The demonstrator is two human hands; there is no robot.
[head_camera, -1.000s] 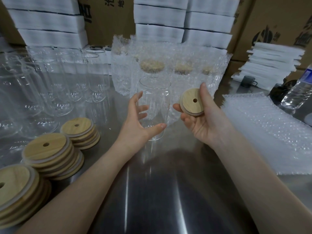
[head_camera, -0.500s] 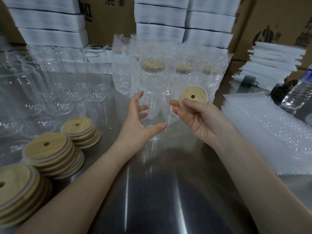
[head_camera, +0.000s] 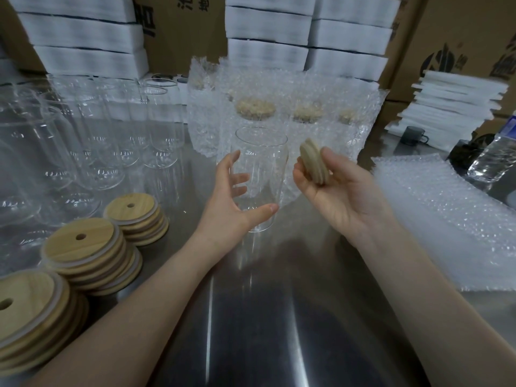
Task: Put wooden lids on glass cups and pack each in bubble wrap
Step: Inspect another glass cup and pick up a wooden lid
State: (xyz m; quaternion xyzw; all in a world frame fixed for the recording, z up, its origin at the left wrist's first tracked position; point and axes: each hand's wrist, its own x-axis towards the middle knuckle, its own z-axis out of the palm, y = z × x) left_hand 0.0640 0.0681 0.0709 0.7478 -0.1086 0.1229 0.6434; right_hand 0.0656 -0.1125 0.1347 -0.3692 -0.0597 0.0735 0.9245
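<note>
A clear glass cup (head_camera: pixel 261 152) stands upright on the steel table, its mouth uncovered. My left hand (head_camera: pixel 233 202) wraps round its lower left side, thumb across the front and fingers spread along the wall. To the right of the cup, my right hand (head_camera: pixel 332 188) holds a round wooden lid (head_camera: pixel 312 160) between thumb and fingers, turned edge-on and level with the cup's upper half. Behind the cup stand several lidded cups packed in bubble wrap (head_camera: pixel 282 113).
Stacks of wooden lids (head_camera: pixel 83 247) lie at the left front. Many bare glass cups (head_camera: pixel 92 135) crowd the left. A pile of bubble wrap sheets (head_camera: pixel 446 213) lies at the right, beside a plastic bottle (head_camera: pixel 494 157). White foam packs and cardboard boxes line the back.
My right hand has turned the lid from face-up to edge-on and shifted it slightly. My left hand and the cup have stayed in place.
</note>
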